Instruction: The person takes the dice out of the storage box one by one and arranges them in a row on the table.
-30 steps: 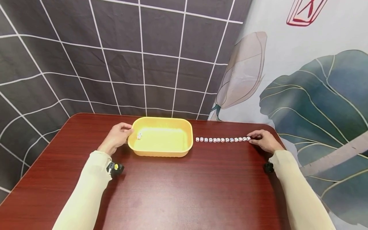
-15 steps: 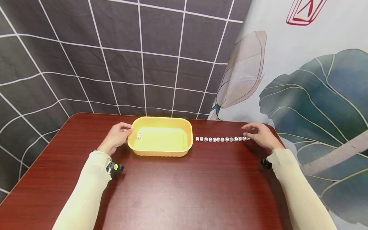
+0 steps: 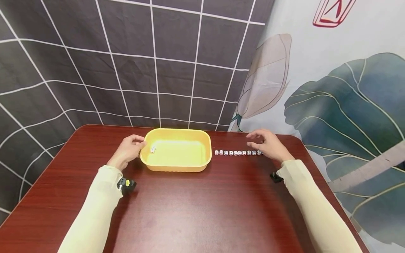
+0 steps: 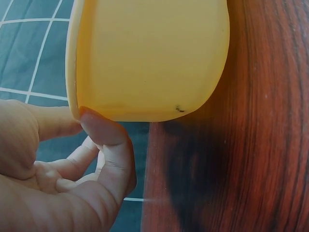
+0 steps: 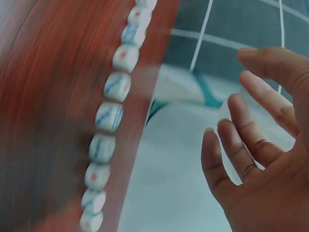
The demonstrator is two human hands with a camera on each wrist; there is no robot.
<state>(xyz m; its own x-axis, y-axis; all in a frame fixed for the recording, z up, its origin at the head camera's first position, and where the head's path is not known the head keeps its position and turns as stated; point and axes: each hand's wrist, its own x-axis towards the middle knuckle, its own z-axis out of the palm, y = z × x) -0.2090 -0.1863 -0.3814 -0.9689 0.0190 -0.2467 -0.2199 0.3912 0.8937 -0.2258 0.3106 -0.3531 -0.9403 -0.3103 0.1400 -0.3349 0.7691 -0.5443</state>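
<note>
A yellow plastic basin [image 3: 175, 168] stands near the table's back edge, with a couple of small white dice [image 3: 153, 149] at its left end. My left hand [image 3: 126, 150] pinches the basin's left rim between thumb and finger, as the left wrist view shows closely. To the right of the basin runs a straight row of white dice [image 3: 235, 153]; in the right wrist view a die [image 5: 109, 116] bears blue and red marks. Above the right part of this row, my right hand [image 3: 269, 144] hovers with fingers spread and nothing held, hiding the row's right end in the head view.
The dark red wooden table [image 3: 196, 211] ends at the back against a grey gridded cloth [image 3: 177, 77]. On the right hangs a pale cloth printed with leaves [image 3: 348, 102]. A dark wrist camera [image 3: 126, 185] is strapped below the left hand.
My right hand has left the right end of the dice row, lifted, and moved left above it with fingers spreading. The left hand and basin have stayed in place.
</note>
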